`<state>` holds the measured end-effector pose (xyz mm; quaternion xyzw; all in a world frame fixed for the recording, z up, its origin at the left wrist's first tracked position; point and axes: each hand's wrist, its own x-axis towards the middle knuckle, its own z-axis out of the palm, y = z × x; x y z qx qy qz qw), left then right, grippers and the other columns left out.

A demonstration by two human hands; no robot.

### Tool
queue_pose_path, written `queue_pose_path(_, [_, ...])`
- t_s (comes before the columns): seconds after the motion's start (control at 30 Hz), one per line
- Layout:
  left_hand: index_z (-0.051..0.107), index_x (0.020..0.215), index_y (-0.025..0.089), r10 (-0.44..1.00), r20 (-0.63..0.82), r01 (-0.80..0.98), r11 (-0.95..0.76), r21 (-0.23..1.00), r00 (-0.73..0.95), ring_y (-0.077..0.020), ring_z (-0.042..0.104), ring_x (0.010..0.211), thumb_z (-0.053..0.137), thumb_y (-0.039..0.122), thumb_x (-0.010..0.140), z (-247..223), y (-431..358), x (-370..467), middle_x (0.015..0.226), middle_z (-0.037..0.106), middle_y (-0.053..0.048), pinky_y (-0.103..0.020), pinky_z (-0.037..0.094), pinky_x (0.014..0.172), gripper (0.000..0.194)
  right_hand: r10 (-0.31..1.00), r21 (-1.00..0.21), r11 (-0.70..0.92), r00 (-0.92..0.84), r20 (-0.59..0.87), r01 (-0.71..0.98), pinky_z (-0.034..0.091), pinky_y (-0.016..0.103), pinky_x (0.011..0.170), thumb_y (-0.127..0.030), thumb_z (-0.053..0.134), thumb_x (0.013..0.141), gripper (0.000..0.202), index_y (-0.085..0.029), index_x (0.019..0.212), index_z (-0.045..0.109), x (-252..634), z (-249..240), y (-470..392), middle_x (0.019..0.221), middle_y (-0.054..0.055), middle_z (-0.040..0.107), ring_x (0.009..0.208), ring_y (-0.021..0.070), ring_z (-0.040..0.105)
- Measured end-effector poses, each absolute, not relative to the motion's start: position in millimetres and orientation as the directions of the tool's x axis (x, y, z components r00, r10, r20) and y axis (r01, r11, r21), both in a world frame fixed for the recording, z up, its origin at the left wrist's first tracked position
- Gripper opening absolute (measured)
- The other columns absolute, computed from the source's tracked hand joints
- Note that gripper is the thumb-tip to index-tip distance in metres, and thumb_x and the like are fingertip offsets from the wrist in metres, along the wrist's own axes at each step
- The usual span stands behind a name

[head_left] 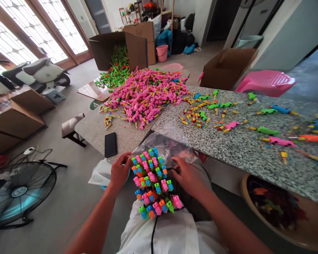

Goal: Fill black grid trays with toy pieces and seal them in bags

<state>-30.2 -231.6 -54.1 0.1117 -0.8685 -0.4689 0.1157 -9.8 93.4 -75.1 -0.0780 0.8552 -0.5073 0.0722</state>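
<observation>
My left hand (121, 170) is closed, pinching the left edge of a clear plastic bag (163, 144) against the granite table's front edge. My right hand (187, 173), a little blurred, has its fingers curled at the bag's right side; its fingertips are partly hard to make out. Between my hands, above my lap, stands a block of small plastic toys (152, 178) in pink, green, blue and orange, packed in rows with their ends facing up. The bag lies just beyond the block's far side. Whatever supports the toys from below is hidden.
A granite table (172, 123) carries a heap of pink toys (148, 91), scattered toys and a black phone (110, 144). Green pieces (116, 70) spill from a cardboard box (136, 49). A floor fan (19, 192) stands left; a round basin (288, 225) sits low right.
</observation>
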Motion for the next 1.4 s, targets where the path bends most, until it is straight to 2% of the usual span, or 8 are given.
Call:
queue_pose_path(0.17, [0.078,0.100,0.023,-0.073,0.390,0.210,0.744,0.635,-0.918,-0.0137,0.064,0.072,0.071,0.038,0.095,-43.3,-232.1,-42.2,0.082,0.074,0.000,-0.026,0.051,0.075,0.018,-0.357,-0.780,0.548,-0.928,0.107,-0.301,0.053,0.042,0.102,-0.018,0.058,0.092,0.066,-0.019,0.157,0.044,-46.5,-83.7,58.2,0.150,0.016,0.056,0.122,0.0262,0.064])
queue_pose_path(0.27, [0.076,0.092,0.021,0.008,0.459,0.316,0.735,0.600,-0.889,-0.0143,0.064,0.079,0.071,0.035,0.096,-30.6,-230.6,-46.8,0.090,0.073,-0.003,-0.026,0.051,0.077,0.015,-0.375,-0.768,0.553,-0.920,0.116,-0.322,0.055,0.039,0.094,-0.019,0.053,0.097,0.057,-0.015,0.153,0.046,-54.1,-77.2,46.8,0.136,0.016,0.067,0.116,0.0259,0.068])
queue_pose_path(0.43, [0.071,0.087,0.019,-0.003,0.294,0.233,0.604,0.763,-0.956,-0.0117,0.058,0.073,0.070,0.037,0.098,-10.6,-220.9,-42.8,0.082,0.068,-0.001,-0.023,0.047,0.070,0.021,-0.141,-0.774,0.588,-0.972,0.190,-0.236,0.054,0.035,0.079,-0.028,0.043,0.105,0.030,-0.018,0.127,0.061,-59.2,-75.7,42.3,0.096,0.007,0.077,0.088,0.0242,0.073])
queue_pose_path(0.53, [0.069,0.086,0.018,-0.041,0.134,0.098,0.484,0.870,-0.990,-0.0103,0.052,0.068,0.071,0.043,0.096,-5.1,-216.2,-40.5,0.075,0.061,0.002,-0.022,0.042,0.065,0.027,-0.123,-0.776,0.564,-0.958,0.259,-0.282,0.053,0.033,0.078,-0.033,0.048,0.105,0.022,-0.020,0.116,0.063,-61.8,-75.1,43.5,0.098,0.006,0.077,0.089,0.0232,0.073])
queue_pose_path(0.67, [0.066,0.084,0.017,-0.041,-0.013,-0.025,0.309,0.951,-0.999,-0.0099,0.048,0.066,0.074,0.051,0.091,-7.9,-213.7,-52.4,0.071,0.057,0.003,-0.022,0.038,0.062,0.036,-0.086,-0.787,0.531,-0.944,0.320,-0.315,0.054,0.032,0.076,-0.032,0.049,0.105,0.023,-0.019,0.122,0.059,-60.6,-67.0,47.0,0.101,0.006,0.075,0.084,0.0197,0.070])
queue_pose_path(0.9, [0.062,0.079,0.017,-0.001,-0.089,-0.087,0.220,0.972,-0.996,-0.0090,0.044,0.059,0.080,0.061,0.081,-13.6,-200.4,-94.2,0.063,0.054,0.005,-0.022,0.033,0.057,0.047,-0.163,-0.633,0.553,-0.815,0.555,-0.542,0.057,0.039,0.092,-0.031,0.050,0.108,0.022,-0.019,0.116,0.067,-65.2,-64.4,48.2,0.122,0.012,0.066,0.109,0.0231,0.066])
queue_pose_path(1.17, [0.058,0.076,0.018,0.107,-0.069,-0.033,0.309,0.951,-0.992,-0.0076,0.036,0.056,0.079,0.059,0.082,-9.0,-187.0,-117.0,0.062,0.046,0.006,-0.022,0.028,0.053,0.047,-0.349,-0.587,0.479,-0.756,0.555,-0.652,0.056,0.034,0.084,-0.030,0.052,0.109,0.026,-0.025,0.125,0.072,-74.9,-69.2,44.1,0.115,0.007,0.066,0.094,0.0179,0.067])
queue_pose_path(1.4, [0.064,0.085,0.016,0.295,-0.144,-0.105,0.145,0.984,-0.945,-0.0073,0.043,0.058,0.082,0.056,0.083,-0.3,-190.3,-113.2,0.067,0.054,0.004,-0.022,0.032,0.055,0.045,-0.252,-0.611,0.605,-0.850,0.462,-0.511,0.058,0.037,0.089,-0.043,0.058,0.106,0.033,-0.019,0.126,0.066,-90.8,-79.7,35.8,0.113,0.010,0.069,0.105,0.0244,0.068])
